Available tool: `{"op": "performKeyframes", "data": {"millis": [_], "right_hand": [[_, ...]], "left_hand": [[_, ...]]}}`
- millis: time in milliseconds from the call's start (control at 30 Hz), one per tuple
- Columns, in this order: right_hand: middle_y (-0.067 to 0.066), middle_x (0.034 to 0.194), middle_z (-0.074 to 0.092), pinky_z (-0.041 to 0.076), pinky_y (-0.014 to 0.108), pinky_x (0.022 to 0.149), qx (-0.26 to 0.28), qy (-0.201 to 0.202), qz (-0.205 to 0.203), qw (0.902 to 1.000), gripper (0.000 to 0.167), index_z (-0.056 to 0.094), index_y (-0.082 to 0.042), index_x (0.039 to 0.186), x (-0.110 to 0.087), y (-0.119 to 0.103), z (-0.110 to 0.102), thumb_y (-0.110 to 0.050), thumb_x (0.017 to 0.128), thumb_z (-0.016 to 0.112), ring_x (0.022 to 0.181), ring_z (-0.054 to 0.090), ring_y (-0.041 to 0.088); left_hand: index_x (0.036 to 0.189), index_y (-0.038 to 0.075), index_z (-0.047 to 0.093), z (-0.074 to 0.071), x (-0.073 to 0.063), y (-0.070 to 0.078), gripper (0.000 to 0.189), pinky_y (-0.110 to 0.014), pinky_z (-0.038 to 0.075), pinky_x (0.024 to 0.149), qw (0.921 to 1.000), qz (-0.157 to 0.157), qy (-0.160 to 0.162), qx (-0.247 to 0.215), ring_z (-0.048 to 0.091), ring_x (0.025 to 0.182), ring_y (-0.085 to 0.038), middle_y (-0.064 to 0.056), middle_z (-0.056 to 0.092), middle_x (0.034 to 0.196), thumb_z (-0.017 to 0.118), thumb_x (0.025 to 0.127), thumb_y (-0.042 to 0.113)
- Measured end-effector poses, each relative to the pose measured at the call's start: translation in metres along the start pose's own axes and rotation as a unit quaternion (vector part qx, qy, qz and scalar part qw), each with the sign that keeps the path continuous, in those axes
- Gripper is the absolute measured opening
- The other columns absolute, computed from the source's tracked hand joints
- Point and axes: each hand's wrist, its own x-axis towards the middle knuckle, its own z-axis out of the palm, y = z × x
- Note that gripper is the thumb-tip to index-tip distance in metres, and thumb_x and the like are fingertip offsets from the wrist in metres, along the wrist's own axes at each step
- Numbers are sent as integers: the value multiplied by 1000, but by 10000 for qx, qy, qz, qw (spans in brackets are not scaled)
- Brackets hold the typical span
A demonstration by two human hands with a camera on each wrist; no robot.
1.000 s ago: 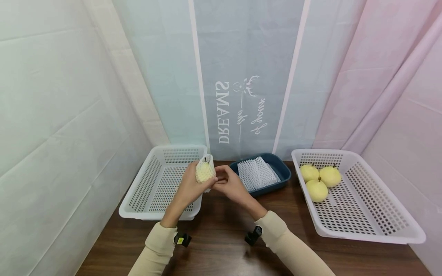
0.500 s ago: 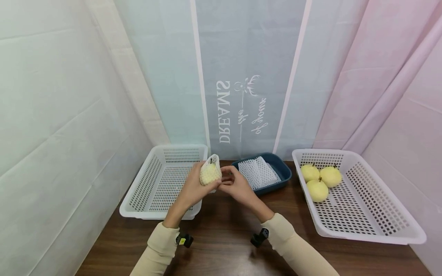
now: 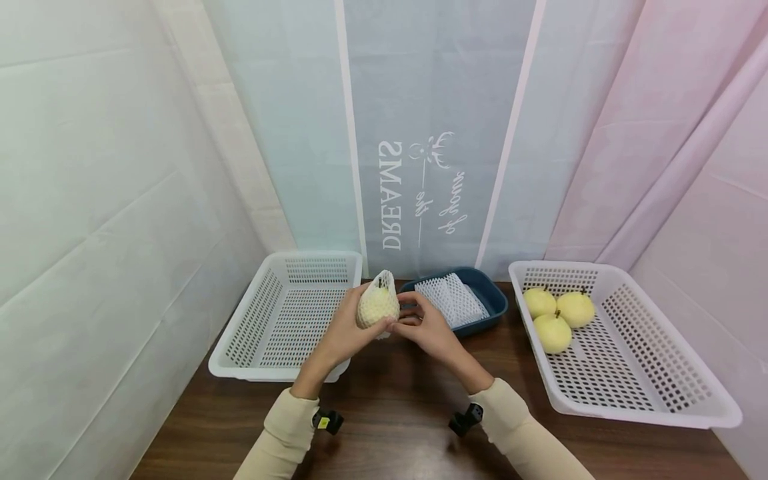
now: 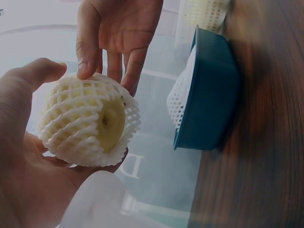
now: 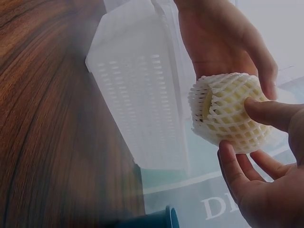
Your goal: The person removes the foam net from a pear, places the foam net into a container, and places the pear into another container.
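A yellow-green pear point(image 4: 111, 124) sits inside a white foam net point(image 4: 73, 121), its base showing through the net's opening in the left wrist view. In the head view its stem points up inside the net's upper end. My left hand point(image 3: 348, 330) cups the netted pear from the left, thumb along its near side. My right hand point(image 3: 429, 327) meets it from the right. The right wrist view shows the right thumb and fingertips on opposite sides of the foam net point(image 5: 237, 111), pinching it. Parts of the left fingers are hidden behind the fruit.
Behind the right hand stands a dark blue tub point(image 3: 498, 307) with several folded foam nets point(image 3: 453, 300). At the right, a white basket point(image 3: 678, 347) holds three bare pears point(image 3: 553, 332). Another white basket point(image 3: 222, 357) is at the left. All stand on a dark wooden table point(image 3: 396, 433).
Both hands have moved a little to the right with the netted pear, away from the left basket. More of the pear and net now shows above the left hand.
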Motion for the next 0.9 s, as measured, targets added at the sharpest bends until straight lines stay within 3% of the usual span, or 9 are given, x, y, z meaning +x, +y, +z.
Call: {"op": "performKeyframes", "data": {"millis": [400, 900], "right_hand": [[19, 150, 53, 59, 27, 95, -133, 55, 37, 9999, 61, 51, -6, 147, -10, 6, -14, -11, 95, 81, 124, 65, 33], [22, 141, 59, 60, 30, 96, -244, 225, -52, 9994, 60, 55, -3, 143, -23, 14, -29, -2, 90, 82, 119, 69, 32]], "left_hand": [[163, 19, 40, 7, -4, 3, 87, -50, 54, 101, 9994, 207, -259, -69, 57, 124, -27, -9, 52, 150, 86, 90, 34], [156, 19, 50, 27, -4, 1, 84, -44, 52, 103, 9987, 462, -71, -196, 58, 125, -24, -6, 58, 144, 93, 84, 29]]}}
